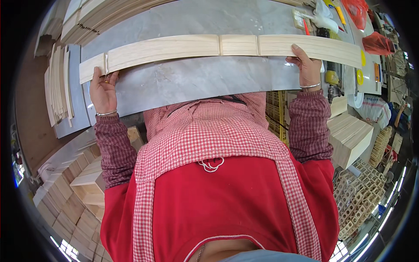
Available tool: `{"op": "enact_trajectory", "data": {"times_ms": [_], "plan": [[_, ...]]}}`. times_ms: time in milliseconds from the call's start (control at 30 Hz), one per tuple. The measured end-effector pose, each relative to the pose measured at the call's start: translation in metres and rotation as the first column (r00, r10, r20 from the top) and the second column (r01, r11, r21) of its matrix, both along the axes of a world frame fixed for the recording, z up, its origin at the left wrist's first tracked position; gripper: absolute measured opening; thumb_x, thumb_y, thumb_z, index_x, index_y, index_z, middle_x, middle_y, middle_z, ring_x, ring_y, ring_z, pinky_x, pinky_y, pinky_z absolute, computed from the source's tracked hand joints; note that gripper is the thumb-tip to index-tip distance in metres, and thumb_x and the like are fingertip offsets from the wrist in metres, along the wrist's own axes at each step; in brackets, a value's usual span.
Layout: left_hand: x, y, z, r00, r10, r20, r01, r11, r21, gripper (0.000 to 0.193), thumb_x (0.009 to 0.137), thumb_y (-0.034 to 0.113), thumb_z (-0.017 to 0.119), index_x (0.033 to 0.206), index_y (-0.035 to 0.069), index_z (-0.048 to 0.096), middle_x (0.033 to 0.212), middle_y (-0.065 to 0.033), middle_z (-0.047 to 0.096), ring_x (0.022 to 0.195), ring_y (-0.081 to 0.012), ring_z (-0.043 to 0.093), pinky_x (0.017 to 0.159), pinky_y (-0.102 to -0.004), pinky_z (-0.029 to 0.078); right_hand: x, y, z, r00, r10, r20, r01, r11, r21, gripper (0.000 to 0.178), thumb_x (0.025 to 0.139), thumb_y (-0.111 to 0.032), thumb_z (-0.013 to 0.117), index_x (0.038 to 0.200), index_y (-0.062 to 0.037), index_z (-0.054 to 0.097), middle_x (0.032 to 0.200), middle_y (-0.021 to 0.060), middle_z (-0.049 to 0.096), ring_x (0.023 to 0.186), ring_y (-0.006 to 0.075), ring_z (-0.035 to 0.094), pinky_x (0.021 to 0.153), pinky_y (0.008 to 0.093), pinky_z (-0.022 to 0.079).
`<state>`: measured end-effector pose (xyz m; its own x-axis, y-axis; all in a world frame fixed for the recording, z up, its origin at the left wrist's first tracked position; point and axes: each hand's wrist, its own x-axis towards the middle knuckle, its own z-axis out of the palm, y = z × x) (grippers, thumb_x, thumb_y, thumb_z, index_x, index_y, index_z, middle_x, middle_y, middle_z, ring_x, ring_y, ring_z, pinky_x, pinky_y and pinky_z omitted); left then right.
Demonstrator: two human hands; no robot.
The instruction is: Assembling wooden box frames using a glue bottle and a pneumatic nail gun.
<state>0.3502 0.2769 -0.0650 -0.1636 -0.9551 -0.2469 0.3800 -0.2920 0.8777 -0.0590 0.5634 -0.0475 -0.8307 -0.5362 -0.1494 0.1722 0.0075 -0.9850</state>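
Observation:
A long, thin pale wooden strip (174,48) spans the grey worktable in front of me, with narrow grooves crossing it in several places. My left hand (104,94) grips its near edge close to the left end, thumb on top and fingers underneath, beside one groove. Toward the right end, my right hand (307,69) holds the same edge, its thumb lying on the upper face. The fingertips of both hands are partly hidden beneath the wood.
Thin wooden slats (57,85) lie at the table's left end, with stacked boards (98,17) at the far left. Glue bottle (324,22), yellow tape roll (359,77) and red plastic bag (377,43) sit right. Wooden boxes (89,181) stand below left; a wooden block stack (349,137) right.

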Motion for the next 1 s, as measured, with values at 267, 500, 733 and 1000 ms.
{"op": "enact_trajectory", "data": {"times_ms": [267,500,733,1000], "plan": [[0.005,0.007,0.009,0.993,0.087,0.083,-0.077,0.990,-0.120,0.026,0.092,0.016,0.056,0.105,-0.005,0.050,0.089,-0.0128,0.058,0.074,-0.0185,0.060,0.069,-0.0263,0.056,0.027,-0.033,0.022,0.663,0.204,-0.720,-0.046,0.971,0.232,0.031,0.078,-0.003,0.060,0.109,0.0033,0.058,0.097,0.0116,0.064,0.081,0.0202,0.062,0.072,0.0245,0.049],[-0.013,0.022,0.014,0.982,0.146,0.116,-0.119,0.970,-0.212,0.025,0.091,0.014,0.058,0.105,-0.005,0.051,0.090,-0.0129,0.060,0.071,-0.0179,0.060,0.064,-0.0247,0.056,0.047,-0.079,0.038,0.330,0.227,-0.916,-0.180,0.968,0.175,0.044,0.076,0.001,0.051,0.119,-0.0045,0.055,0.108,0.0072,0.063,0.093,0.0211,0.059,0.081,0.0272,0.046],[-0.026,0.034,0.003,0.954,0.227,0.196,-0.146,0.922,-0.359,0.023,0.090,0.014,0.059,0.103,-0.005,0.055,0.090,-0.0121,0.061,0.068,-0.0158,0.060,0.060,-0.0251,0.056,0.077,-0.111,0.055,0.121,0.315,-0.941,-0.225,0.932,0.283,0.062,0.069,0.005,0.048,0.129,-0.0060,0.048,0.113,0.0095,0.059,0.093,0.0236,0.057,0.082,0.0300,0.045],[-0.062,0.064,-0.015,0.871,0.205,0.447,0.065,0.854,-0.516,0.023,0.086,0.011,0.062,0.102,-0.004,0.056,0.088,-0.0100,0.060,0.066,-0.0150,0.059,0.058,-0.0250,0.054,0.079,-0.121,0.053,-0.077,0.412,-0.908,-0.289,0.862,0.416,0.071,0.064,0.004,0.051,0.134,-0.0085,0.045,0.118,0.0107,0.055,0.094,0.0245,0.055,0.082,0.0314,0.045]]}}
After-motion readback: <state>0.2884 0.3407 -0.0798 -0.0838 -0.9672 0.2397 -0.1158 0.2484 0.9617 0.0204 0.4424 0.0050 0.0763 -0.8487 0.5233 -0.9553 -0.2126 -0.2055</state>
